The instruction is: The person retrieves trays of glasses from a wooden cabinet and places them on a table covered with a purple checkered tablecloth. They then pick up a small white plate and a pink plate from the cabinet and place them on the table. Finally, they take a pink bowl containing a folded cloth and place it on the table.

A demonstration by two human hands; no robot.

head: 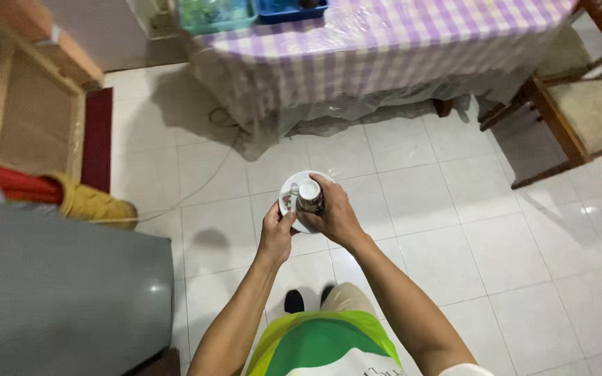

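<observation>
I stand on a white tiled floor, both arms stretched out in front of me. My left hand [275, 232] grips the near edge of a small white saucer [289, 192] with a flower pattern. A small white cup [309, 194] with a dark pattern stands upright on the saucer. My right hand [336, 212] wraps around the cup from the right side, fingers closed on it. Cup and saucer are held at about waist height over the floor.
A table with a purple checked cloth under clear plastic [384, 42] stands ahead, with a green basket [214, 15] and a blue tray [290, 10] on it. A wooden chair [580, 118] is at the right. A grey surface [64, 292] lies at my left. A cable [203, 184] runs across the floor.
</observation>
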